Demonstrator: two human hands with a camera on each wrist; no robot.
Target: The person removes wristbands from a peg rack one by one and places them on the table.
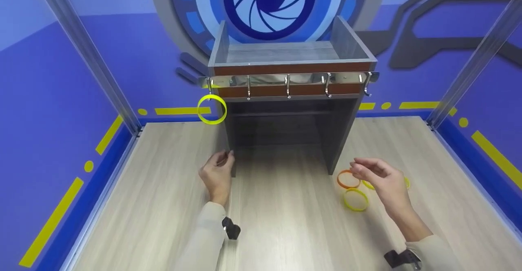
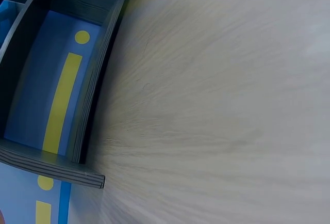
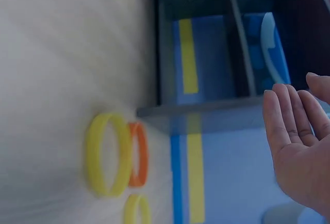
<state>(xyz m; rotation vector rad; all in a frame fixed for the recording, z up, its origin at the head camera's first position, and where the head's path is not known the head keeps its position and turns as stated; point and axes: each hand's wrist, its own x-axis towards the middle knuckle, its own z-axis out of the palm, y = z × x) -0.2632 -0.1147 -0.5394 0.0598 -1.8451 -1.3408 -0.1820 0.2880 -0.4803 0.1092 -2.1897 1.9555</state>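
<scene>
Left hand [image 1: 217,174] grasps the grey cabinet's [image 1: 344,136] left front edge; right hand [image 1: 381,181] hovers relaxed, empty — above orange wristband [image 1: 341,179] and yellow wristband [image 1: 355,199] right of it.

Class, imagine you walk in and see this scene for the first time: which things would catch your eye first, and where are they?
A yellow ring hangs from the leftmost hook of the metal hook rail on the grey cabinet. On the wooden table, by the cabinet's right foot, lie an orange ring and two more yellow rings, just under the open right hand. The left hand touches the cabinet's left side panel.
</scene>
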